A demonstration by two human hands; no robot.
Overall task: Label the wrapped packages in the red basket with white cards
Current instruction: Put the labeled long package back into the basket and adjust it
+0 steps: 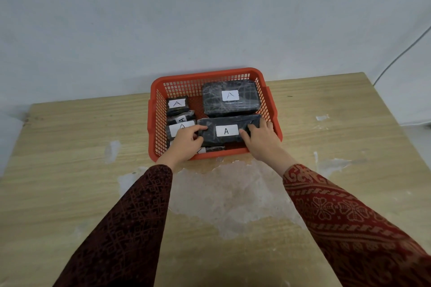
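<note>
A red mesh basket (270, 109) sits at the far middle of the table and holds several black wrapped packages. A long flat package (211, 134) lies at its near side with a white card (226, 130) marked "A" on top. My left hand (186, 141) grips its left end and my right hand (261, 138) grips its right end. Behind it lies a large package (231, 106) with its own "A" card (230, 95). Smaller carded packages (177, 105) stack along the basket's left side, partly hidden by my left hand.
The wooden table (70, 147) has worn white patches near the basket's front. A pale wall rises right behind the basket. A thin cable (401, 53) runs down the wall at the far right.
</note>
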